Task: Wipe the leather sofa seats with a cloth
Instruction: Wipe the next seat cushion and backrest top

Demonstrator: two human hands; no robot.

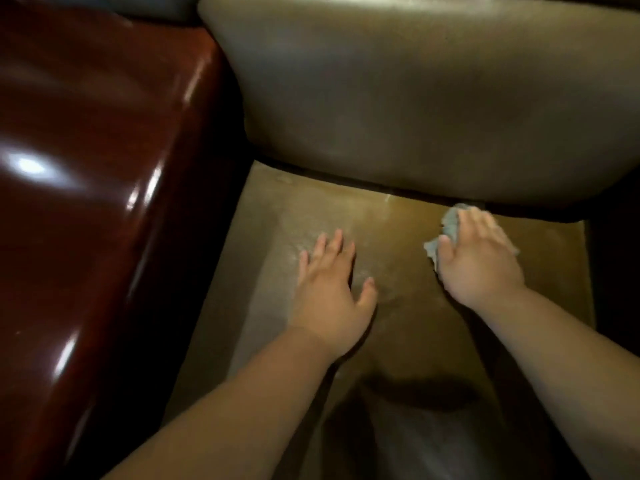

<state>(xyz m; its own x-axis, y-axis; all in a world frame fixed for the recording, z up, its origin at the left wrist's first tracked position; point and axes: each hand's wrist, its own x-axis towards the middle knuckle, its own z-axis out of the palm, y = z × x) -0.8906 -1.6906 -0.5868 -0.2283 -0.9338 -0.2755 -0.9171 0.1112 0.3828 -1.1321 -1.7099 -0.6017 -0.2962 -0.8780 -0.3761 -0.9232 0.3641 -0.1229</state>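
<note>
Cloth: small grey cloth lies on the tan seat cushion, far-right part, close to the dark seam under the back cushion. Most of it is hidden under the palm — only the left and far edges show.
Right hand: right hand lies flat on the cloth, fingers straight, pressing it into the leather. Grip is open, not a fist round the cloth; whether the thumb hooks an edge I can't tell.
Left hand: left hand flat on the seat, fingers spread, holding nothing — looks like a brace for body weight.
Step in hand: prob. mid-wipe along the back of the seat, judging by hand position.
Surface: pale dusty haze shows on the leather around and beyond the left hand, so that zone likely needs a pass yet. Front of the seat is in shadow, can't judge it.
How to do it well: keep the palm centred over the cloth so no bare skin drags on the leather; use even pressure and overlapping strokes, back seam to front edge.
Seam: run a cloth edge into the crease under the back cushion, dust tends to sit there.
Left side: move the bracing hand off the hazy patch before wiping it, else a print is left.
Armrest: glossy dark-red armrest sits just left of the seat — not a seat surface, prob. skip for now.
Risk: bunched cloth may slip out from under a flat palm on slick leather.
</note>
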